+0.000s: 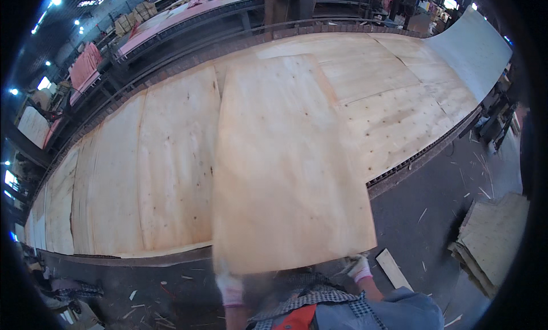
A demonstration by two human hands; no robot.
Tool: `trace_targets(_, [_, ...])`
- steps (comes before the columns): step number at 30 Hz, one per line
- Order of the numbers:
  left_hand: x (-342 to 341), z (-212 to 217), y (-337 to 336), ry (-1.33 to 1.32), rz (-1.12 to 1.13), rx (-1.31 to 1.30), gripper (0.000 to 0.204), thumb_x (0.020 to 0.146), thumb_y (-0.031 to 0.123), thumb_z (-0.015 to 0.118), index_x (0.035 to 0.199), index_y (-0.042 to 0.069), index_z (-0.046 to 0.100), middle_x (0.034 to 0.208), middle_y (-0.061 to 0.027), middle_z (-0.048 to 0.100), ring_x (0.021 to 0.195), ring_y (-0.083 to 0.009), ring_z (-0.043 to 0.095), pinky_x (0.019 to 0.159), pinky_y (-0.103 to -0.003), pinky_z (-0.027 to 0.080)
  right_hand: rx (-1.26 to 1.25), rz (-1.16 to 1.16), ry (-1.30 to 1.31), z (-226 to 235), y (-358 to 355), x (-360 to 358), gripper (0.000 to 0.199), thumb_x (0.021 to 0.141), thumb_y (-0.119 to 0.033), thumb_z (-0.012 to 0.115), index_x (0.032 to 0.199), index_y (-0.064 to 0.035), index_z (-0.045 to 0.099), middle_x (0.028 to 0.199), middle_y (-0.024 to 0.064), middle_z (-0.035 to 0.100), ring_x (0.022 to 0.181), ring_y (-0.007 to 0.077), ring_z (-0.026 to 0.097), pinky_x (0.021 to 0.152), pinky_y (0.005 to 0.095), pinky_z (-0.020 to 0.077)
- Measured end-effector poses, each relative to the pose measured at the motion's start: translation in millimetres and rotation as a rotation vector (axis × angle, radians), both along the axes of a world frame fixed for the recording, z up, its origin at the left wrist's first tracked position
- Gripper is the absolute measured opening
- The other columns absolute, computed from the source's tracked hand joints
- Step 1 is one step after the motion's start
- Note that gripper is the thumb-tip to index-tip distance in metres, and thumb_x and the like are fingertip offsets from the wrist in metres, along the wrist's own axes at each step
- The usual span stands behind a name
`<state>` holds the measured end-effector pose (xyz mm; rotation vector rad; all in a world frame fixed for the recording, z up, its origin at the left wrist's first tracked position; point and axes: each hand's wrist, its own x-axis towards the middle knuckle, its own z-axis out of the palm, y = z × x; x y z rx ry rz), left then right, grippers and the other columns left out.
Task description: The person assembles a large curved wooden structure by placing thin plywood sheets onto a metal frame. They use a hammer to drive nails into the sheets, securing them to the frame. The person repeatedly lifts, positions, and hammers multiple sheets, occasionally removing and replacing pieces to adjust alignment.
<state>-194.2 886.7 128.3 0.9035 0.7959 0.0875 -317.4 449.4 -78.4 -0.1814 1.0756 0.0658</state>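
Ahead of both hands, a long bed of pale veneer sheets (160,159) spreads across a low conveyor line (416,159), running from far out past the left hand to well beyond the right hand, where a grey sheet (474,47) curves upward at the end. Over this bed, directly in front of the hands, lies one large veneer sheet (285,164), light tan with small dark knots, its far edge reaching well up the bed and its near edge hanging off the line above the dark floor (434,227). The left hand (230,289), in a whitish glove with a pink cuff, sits at the near left corner of that sheet with its fingers closed on the edge, though the glove is blurred. The right hand (360,268), gloved the same way, grips the near right corner, the fingers curled up against the underside of the edge. Well out to the right of the right hand, a stack of worn veneer pieces (494,238) rests on the floor. Just beside the right hand, a narrow pale wood strip (394,269) lies flat on the floor. Thin wood splinters (165,293) are scattered on the floor near the left hand.
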Motion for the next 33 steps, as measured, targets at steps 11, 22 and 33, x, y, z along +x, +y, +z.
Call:
trace_targets(11, [102.8,-62.8,-35.1,-0.121,0.001,-0.227,0.049,0.102,0.028,0.06,0.147,0.013,0.047,0.143,-0.0092,0.055,0.128,-0.0258,0.056,0.1,-0.047,0.052,-0.432,0.013,-0.217,108.2,-89.4,175.0,0.027,0.103,-0.035,0.049,0.101,-0.0134,0.065,0.098,0.0023,0.068,0.089,0.0249,0.064,0.088,0.0462,0.0564])
trace_targets(22, [117.7,-139.8,-191.3,0.207,-0.008,-0.297,0.047,0.095,0.044,0.07,0.128,0.017,0.051,0.126,-0.0053,0.061,0.115,-0.0257,0.06,0.088,-0.042,0.057,-0.422,0.212,-0.135,132.2,-236.3,277.7,0.025,0.095,-0.027,0.071,0.112,-0.0139,0.06,0.1,0.0017,0.068,0.08,0.0185,0.065,0.064,0.0305,0.0559])
trace_targets(33, [30.5,-221.6,-174.2,0.139,-0.261,-0.136,0.033,0.103,0.031,0.049,0.092,0.006,0.068,0.089,-0.0103,0.067,0.087,-0.0294,0.065,0.082,-0.041,0.053,-0.66,0.359,0.108,113.9,-242.6,236.2,0.023,0.093,-0.023,0.074,0.111,-0.0251,0.061,0.091,-0.006,0.066,0.069,0.0109,0.062,0.046,0.0248,0.048])
